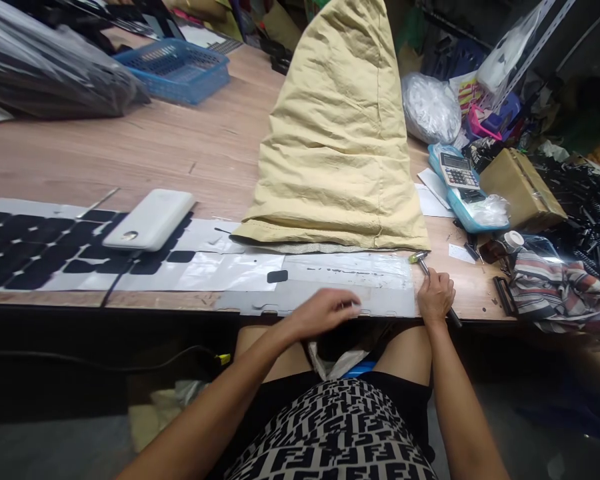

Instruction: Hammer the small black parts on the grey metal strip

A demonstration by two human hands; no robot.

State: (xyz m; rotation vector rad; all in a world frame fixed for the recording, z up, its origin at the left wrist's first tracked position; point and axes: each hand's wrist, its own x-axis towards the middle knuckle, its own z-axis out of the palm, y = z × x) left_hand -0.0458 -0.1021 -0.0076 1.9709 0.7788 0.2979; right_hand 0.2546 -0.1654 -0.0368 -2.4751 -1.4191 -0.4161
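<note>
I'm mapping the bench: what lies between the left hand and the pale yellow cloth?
Flat grey-white sheeting lies between the left hand and the pale yellow cloth, in the head view.

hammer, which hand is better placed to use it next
Likely the right hand: it grips the hammer, while the left hand is apart from it, by the grey sheet.
</note>
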